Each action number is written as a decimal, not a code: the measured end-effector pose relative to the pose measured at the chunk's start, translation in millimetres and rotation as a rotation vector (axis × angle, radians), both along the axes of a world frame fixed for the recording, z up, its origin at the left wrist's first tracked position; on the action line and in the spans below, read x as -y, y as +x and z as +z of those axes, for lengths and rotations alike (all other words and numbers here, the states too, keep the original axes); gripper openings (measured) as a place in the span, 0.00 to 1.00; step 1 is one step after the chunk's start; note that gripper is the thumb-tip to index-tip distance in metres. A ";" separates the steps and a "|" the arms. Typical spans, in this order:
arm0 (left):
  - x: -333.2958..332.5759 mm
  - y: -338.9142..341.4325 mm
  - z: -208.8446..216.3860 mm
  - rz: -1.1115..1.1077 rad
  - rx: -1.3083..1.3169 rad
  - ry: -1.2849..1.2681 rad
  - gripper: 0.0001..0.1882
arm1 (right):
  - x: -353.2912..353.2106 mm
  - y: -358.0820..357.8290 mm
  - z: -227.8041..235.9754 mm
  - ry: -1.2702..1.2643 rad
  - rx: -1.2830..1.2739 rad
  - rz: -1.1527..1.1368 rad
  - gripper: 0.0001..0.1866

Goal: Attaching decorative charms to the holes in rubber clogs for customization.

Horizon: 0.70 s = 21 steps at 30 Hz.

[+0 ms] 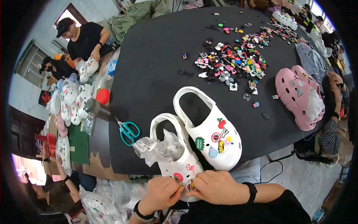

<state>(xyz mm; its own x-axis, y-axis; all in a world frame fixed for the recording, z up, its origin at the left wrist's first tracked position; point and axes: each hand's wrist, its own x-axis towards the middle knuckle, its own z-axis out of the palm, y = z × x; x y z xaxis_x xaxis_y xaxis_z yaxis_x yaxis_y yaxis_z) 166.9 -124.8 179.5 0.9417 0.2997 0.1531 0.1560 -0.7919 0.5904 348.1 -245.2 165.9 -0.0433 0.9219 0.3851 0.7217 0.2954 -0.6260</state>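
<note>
At the table's near edge a white clog [169,170] points its toe toward me, bearing a pink flamingo charm [191,168] and a red round charm [178,176]. Clear plastic wrapping with a label [147,146] fills its opening. My left hand [159,193] is closed on the left side of the toe. The fingers of my right hand [218,186] pinch at the toe's right side, over a small dark-and-yellow shoe charm [191,185] partly hidden by them. Just beyond lies the second white clog [226,130], decorated with cherries and several other charms.
Teal-handled scissors [128,132] lie left of the clogs. A heap of colourful charms [235,61] spreads over the black table [153,59]. Pink clogs [298,93] rest at the right edge. Other people work around, one holding a white clog [91,66] beside a clog pile [71,97].
</note>
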 end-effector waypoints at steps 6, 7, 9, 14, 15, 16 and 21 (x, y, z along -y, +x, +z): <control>6.6 2.9 -10.8 -0.008 0.067 0.002 0.08 | 9.3 -0.8 -17.4 -0.121 -0.016 -0.044 0.19; 5.9 1.7 -14.1 -0.017 0.074 -0.018 0.08 | 9.8 -2.2 -18.8 -0.121 0.003 -0.062 0.18; 4.6 1.6 -17.4 -0.005 0.102 -0.056 0.08 | 8.6 -3.0 -21.5 -0.097 0.049 -0.063 0.17; -3.7 7.2 -17.9 -0.005 0.146 -0.140 0.07 | 5.4 1.4 -23.1 -0.009 0.053 -0.057 0.12; -6.5 7.3 -19.4 -0.023 0.138 -0.201 0.07 | 6.0 1.7 -27.2 0.003 -0.014 -0.056 0.11; -9.1 6.4 -20.8 -0.042 0.129 -0.261 0.07 | 6.9 2.6 -29.5 0.016 -0.082 -0.056 0.10; -19.5 2.7 -17.2 -0.083 0.110 -0.353 0.06 | 14.4 21.6 -7.6 -0.361 -0.705 0.067 0.13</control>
<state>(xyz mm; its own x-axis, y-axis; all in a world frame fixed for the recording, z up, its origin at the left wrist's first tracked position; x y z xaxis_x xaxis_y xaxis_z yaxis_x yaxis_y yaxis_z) 169.6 -105.3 162.3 0.9487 0.2753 0.1555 0.0203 -0.5440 0.8388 369.7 -259.5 158.3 0.0395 0.9990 0.0207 0.1080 0.0163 -0.9940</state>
